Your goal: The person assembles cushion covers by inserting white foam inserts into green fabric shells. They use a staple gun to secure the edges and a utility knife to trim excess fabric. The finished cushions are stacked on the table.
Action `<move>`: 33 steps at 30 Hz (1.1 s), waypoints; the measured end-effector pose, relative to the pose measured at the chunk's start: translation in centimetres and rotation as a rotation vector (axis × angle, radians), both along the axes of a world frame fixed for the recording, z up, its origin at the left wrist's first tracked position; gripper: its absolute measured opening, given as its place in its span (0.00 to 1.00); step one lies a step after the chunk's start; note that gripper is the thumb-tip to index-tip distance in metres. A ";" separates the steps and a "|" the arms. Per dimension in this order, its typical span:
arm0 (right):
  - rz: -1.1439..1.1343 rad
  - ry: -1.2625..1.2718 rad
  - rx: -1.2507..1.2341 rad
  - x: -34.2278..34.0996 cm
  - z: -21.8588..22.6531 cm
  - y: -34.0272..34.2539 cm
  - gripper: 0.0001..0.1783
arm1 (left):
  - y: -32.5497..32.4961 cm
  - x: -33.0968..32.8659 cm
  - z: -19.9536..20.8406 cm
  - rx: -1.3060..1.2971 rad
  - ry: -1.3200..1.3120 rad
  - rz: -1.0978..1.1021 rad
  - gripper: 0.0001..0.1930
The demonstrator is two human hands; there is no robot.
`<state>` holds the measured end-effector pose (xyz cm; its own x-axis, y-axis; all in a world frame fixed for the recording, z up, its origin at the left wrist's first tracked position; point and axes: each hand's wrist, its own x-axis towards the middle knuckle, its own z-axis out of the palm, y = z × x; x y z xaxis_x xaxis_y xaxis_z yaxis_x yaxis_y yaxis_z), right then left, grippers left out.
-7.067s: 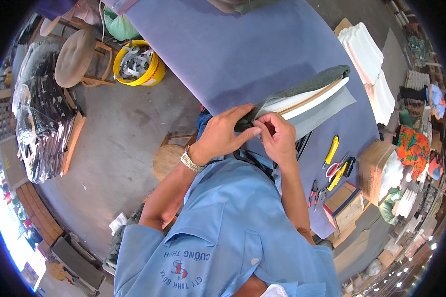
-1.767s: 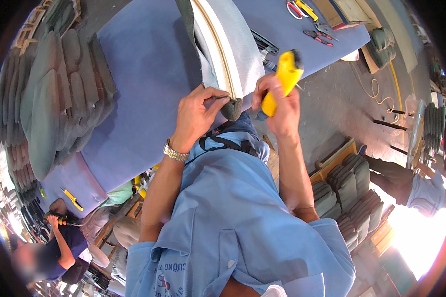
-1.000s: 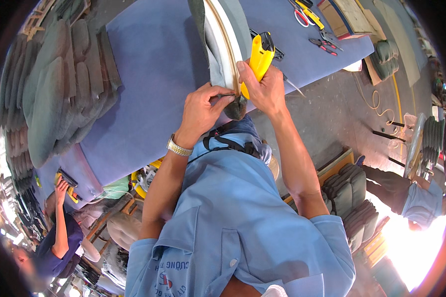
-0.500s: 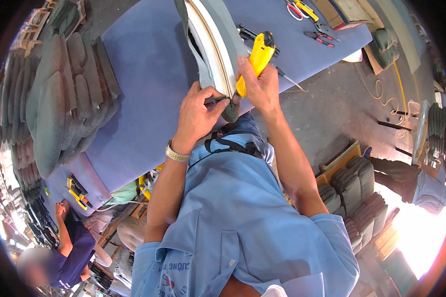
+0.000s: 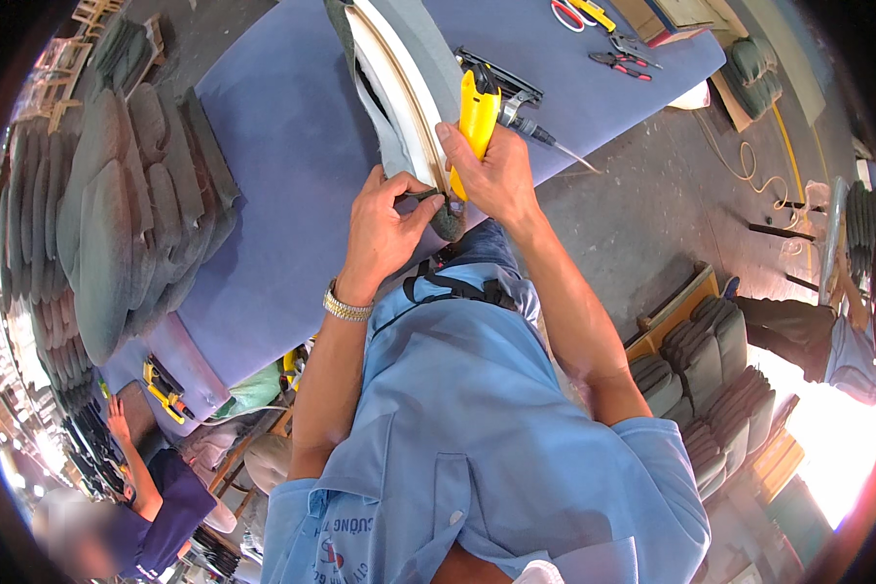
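A long curved upholstered piece [image 5: 406, 97] lies with its near end toward me, grey-green fabric around a white inside and a pale brown strip. My left hand [image 5: 384, 229] pinches the dark fabric [image 5: 446, 226] at that end between thumb and fingers. My right hand [image 5: 493, 173] is wrapped around a yellow hand tool [image 5: 477, 117] with a black upper part. The tool's lower end meets the fabric beside my left fingertips; its exact kind I cannot make out. Beyond my right hand lie a black tool [image 5: 496, 73] and a driver-like tool with a thin shaft [image 5: 555, 141].
On the blue-covered table [image 5: 263, 195] are red-handled pliers [image 5: 621, 66], scissors [image 5: 566, 16] and a box [image 5: 667, 24]. Grey cushion covers [image 5: 131, 224] are piled at left. Another person [image 5: 170, 496] works at lower left; a yellow-black tool [image 5: 165, 389] lies nearby. More cushions [image 5: 711, 360] stand at right.
The yellow tool and my right hand have shifted slightly left, and the tool stands more upright. My left hand keeps its pinch. The other person's hand at lower left has opened out.
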<state>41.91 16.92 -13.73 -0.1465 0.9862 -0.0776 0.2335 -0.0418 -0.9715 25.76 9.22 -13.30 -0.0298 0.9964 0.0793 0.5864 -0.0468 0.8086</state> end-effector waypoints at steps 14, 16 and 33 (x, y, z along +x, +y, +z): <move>0.025 -0.145 0.001 -0.4 0.8 0.5 0.27 | -0.1 0.3 -0.4 -0.012 -0.046 -0.002 0.07; 0.003 -0.109 0.009 -0.5 0.3 0.5 0.26 | -0.2 0.4 -0.4 0.004 -0.061 -0.009 0.07; -0.125 -0.001 -0.007 -1.2 -0.3 -0.8 0.19 | -0.8 0.4 -1.5 -0.096 -0.255 -0.027 0.08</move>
<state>40.71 16.17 -14.08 -0.0219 0.9961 -0.0851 0.2273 -0.0780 -0.9707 26.16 8.42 -14.84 -0.0096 0.9997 -0.0223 0.3627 0.0243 0.9316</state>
